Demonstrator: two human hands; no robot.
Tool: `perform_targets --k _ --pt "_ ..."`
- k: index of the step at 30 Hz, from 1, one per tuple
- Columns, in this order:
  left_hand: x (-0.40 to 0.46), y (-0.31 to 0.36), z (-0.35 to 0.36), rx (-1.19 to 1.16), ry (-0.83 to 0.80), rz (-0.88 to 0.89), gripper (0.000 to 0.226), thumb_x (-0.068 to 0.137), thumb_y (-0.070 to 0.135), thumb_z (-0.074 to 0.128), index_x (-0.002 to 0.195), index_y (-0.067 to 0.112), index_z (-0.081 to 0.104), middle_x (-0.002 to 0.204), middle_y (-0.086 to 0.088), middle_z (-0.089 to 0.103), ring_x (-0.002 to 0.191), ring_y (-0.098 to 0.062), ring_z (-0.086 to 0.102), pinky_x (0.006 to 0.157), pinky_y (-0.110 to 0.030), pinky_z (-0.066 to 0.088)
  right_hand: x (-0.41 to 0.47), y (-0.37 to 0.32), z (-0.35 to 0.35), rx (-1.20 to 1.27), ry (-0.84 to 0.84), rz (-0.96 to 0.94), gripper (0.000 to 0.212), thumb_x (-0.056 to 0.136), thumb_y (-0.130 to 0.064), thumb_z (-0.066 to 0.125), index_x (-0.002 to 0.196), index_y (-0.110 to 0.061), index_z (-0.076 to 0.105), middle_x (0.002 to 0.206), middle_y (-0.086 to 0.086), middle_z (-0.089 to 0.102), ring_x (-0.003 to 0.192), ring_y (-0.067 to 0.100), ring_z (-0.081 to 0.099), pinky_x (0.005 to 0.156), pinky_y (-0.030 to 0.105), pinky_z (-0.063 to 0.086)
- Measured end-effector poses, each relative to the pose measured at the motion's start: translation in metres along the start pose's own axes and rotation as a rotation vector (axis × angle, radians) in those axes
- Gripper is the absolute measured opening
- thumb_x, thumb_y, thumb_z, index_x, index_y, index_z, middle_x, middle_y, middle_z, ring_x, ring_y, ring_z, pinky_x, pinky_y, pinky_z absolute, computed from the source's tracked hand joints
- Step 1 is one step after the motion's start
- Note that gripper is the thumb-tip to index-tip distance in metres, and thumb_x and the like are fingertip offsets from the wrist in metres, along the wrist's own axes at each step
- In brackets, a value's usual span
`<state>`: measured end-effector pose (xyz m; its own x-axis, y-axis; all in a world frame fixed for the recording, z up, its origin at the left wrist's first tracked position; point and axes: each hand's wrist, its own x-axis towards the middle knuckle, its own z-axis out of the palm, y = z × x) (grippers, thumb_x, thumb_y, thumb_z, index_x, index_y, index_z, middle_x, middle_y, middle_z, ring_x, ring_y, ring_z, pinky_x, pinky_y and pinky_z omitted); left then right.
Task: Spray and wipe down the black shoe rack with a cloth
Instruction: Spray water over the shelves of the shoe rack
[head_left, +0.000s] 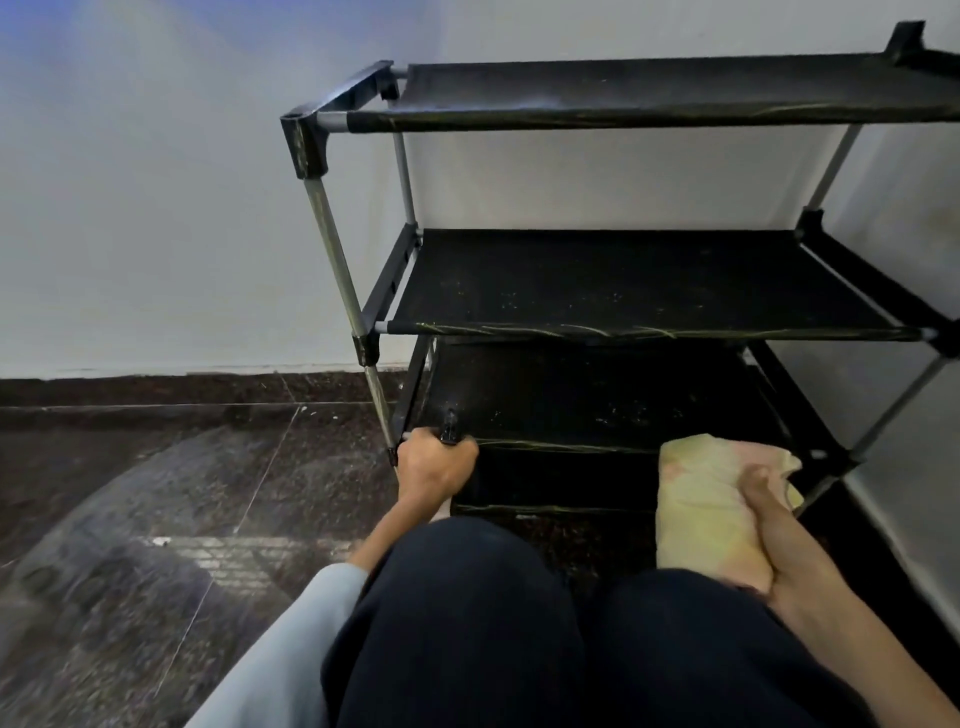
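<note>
Low at six o'clock in the head view, the left hand (435, 466) is gripping the front rail of the black shoe rack (644, 283), steadying it, while the right hand (779, 535) is clutching the cloth (711, 509) toward four o'clock. Wiping is seemingly underway; next, the cloth needs pressing along that lower shelf.

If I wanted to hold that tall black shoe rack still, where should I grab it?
Probably the front rail of a shelf on the black metal-and-fabric shoe rack, reaching from the open front. The rails are thin round tubes that fingers wrap around easily, just as the left hand grips the lower one.
</note>
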<state>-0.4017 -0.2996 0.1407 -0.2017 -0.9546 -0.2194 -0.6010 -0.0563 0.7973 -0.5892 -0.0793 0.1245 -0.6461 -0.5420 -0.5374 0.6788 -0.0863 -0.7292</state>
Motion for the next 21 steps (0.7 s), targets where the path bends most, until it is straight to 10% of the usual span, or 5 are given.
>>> perform_targets --k 10,17,21 --pt "0.036 0.000 0.013 -0.242 -0.378 -0.262 0.017 0.083 0.022 0.059 0.072 0.010 0.058 0.062 -0.005 0.054 0.053 -0.017 0.051 0.050 -0.029 0.051 -0.003 -0.008 0.000 0.008 0.011 0.079 0.060 0.085 -0.057 0.054 0.128 -0.015 0.054 0.057 0.010 0.068 0.043 0.024 0.065 0.039 0.035 0.053" --pt "0.039 -0.010 0.034 -0.145 -0.135 -0.256 0.022 0.078 0.027 0.058 0.088 0.008 0.063 0.091 -0.012 0.063 0.070 -0.026 0.061 0.042 -0.022 0.042 0.003 -0.010 -0.008 0.032 -0.039 0.059 0.056 0.086 -0.055 0.051 0.129 -0.020 0.054 0.063 0.011 0.071 0.049 0.026 0.068 0.040 0.039 0.054" --pt "0.038 -0.002 0.041 -0.165 -0.185 -0.255 0.023 0.083 0.031 0.063 0.082 0.008 0.062 0.074 -0.008 0.061 0.056 -0.018 0.055 0.044 -0.023 0.043 0.006 -0.013 -0.010 0.023 -0.088 0.018 0.055 0.089 -0.054 0.048 0.133 -0.022 0.051 0.069 0.013 0.073 0.053 0.026 0.069 0.042 0.041 0.055"
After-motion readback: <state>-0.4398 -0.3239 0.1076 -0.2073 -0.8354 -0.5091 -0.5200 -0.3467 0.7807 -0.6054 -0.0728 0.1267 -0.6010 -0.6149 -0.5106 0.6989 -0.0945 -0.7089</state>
